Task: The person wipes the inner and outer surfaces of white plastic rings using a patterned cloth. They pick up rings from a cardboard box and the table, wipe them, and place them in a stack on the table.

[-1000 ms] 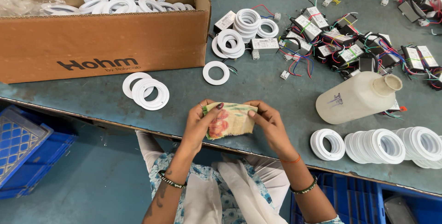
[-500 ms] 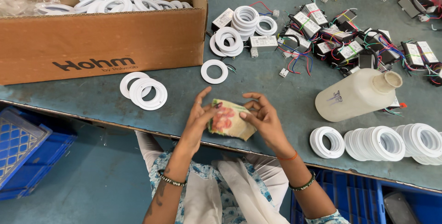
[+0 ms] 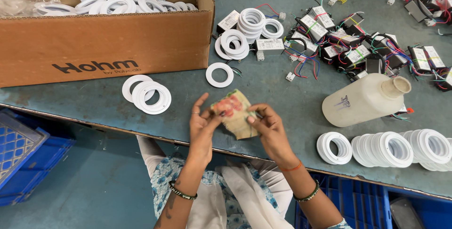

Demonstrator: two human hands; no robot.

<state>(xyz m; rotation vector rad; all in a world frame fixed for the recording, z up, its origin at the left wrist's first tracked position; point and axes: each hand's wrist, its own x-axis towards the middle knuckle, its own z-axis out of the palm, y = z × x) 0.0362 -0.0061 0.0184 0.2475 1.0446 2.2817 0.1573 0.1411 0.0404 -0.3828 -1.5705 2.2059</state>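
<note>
A small folded cloth (image 3: 235, 114), beige with a red floral print, is held over the front edge of the blue-grey worktable (image 3: 268, 87). My left hand (image 3: 202, 127) pinches its left corner with thumb and fingers, the index finger raised. On its right side my right hand (image 3: 269, 127) grips the cloth, thumb on top. Both wrists wear bangles. A single white plastic ring (image 3: 219, 75) lies on the table just beyond the cloth.
A brown cardboard box (image 3: 108, 45) of white rings stands at the back left, two loose rings (image 3: 147, 95) in front of it. A white plastic bottle (image 3: 366, 99) lies on its side at right, above a row of stacked rings (image 3: 395, 148). Wired driver modules (image 3: 339, 40) are scattered behind. Blue crates (image 3: 23, 158) sit below.
Both hands have lifted the cloth slightly forward over the table and turned it, so the red print now faces up on the left. The table items have not moved.
</note>
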